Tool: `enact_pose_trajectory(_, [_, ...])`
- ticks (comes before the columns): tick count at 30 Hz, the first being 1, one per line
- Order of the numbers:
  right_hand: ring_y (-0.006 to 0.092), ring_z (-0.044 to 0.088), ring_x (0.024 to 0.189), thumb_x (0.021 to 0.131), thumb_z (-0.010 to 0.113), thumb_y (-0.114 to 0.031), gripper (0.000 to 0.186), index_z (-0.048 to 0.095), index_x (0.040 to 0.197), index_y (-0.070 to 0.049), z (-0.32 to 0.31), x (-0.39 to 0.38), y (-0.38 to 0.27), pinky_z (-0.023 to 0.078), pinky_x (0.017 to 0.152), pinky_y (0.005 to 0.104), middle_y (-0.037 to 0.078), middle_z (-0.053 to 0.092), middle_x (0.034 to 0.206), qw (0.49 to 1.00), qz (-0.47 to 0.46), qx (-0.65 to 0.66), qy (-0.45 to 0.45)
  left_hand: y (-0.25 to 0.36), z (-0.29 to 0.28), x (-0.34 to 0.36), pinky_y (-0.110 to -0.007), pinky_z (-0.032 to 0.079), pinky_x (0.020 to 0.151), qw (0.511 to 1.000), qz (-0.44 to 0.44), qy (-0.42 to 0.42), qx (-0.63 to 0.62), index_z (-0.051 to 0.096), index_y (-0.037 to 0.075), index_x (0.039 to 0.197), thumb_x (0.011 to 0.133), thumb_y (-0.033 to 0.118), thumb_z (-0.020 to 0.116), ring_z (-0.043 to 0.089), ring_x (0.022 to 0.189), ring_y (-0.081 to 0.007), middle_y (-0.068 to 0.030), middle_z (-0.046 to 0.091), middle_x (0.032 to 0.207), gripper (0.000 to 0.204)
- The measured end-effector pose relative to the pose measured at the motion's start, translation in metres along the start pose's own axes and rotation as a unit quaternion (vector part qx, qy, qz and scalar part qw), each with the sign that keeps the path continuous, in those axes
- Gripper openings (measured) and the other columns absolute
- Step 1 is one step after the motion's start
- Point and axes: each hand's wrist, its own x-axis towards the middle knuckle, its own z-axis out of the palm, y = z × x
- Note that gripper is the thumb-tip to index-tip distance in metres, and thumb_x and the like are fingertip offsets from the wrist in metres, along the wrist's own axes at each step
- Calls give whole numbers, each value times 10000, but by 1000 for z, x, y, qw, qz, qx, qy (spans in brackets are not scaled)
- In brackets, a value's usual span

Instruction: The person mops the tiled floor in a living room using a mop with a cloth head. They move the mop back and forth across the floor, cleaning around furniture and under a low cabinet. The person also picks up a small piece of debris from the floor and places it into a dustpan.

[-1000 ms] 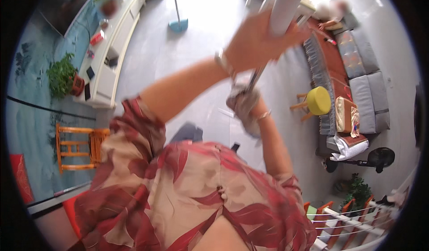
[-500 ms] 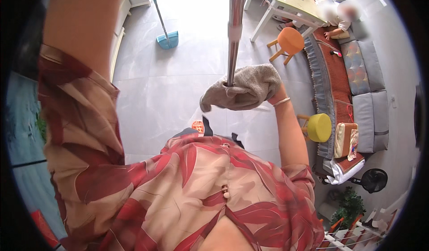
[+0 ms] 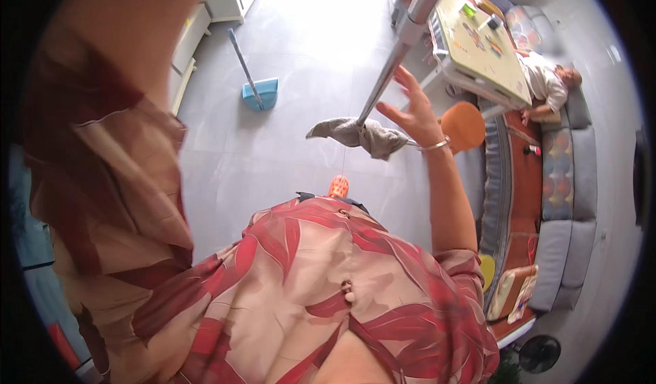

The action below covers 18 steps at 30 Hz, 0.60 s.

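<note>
A silver metal pole (image 3: 414, 27) slants down from the top edge, with a grey cloth (image 3: 369, 138) draped round its lower end like a mop head. My right hand (image 3: 418, 114) is beside the pole just above the cloth, fingers spread and thumb toward the pole. It grips nothing; whether the fingertips brush the pole is unclear. My left arm (image 3: 137, 35) reaches up past the top edge, so the left hand is out of sight. An orange clog (image 3: 338, 186) shows on my foot below the cloth.
A blue long-handled dustpan (image 3: 260, 95) stands on the grey tiled floor, near white cabinets (image 3: 191, 35). To the right are an orange stool (image 3: 463, 126), a table (image 3: 478, 76) and a grey sofa (image 3: 574, 172), where a person (image 3: 545, 76) in white sits. A black fan (image 3: 540, 353) stands lower right.
My right hand has come off the cloth and risen beside the pole, fingers now spread. The cloth hangs narrower, and the pole's top leans further right. The view has shifted.
</note>
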Motion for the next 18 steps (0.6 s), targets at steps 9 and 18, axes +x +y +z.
enact_pose_trajectory(9, [57, 312, 412, 790, 548, -39, 262, 450, 551, -84, -1, 237, 45, 282, 425, 218, -50, 335, 466, 860, 42, 502, 84, -204, -90, 11, -279, 432, 497, 993, -99, 58, -20, 551, 55, 813, 838, 392, 562, 543, 569, -114, -32, 564, 646, 338])
enact_pose_trajectory(18, [40, 196, 356, 751, 493, -113, 344, 269, 498, -175, -78, 350, 61, 190, 391, 209, -69, 235, 412, 774, -257, 579, 0, -465, -126, -257, -454, 409, 819, 572, -628, 378, -369, 556, 37, 957, 623, 824, 422, 554, 910, -307, -134, 585, 924, 865])
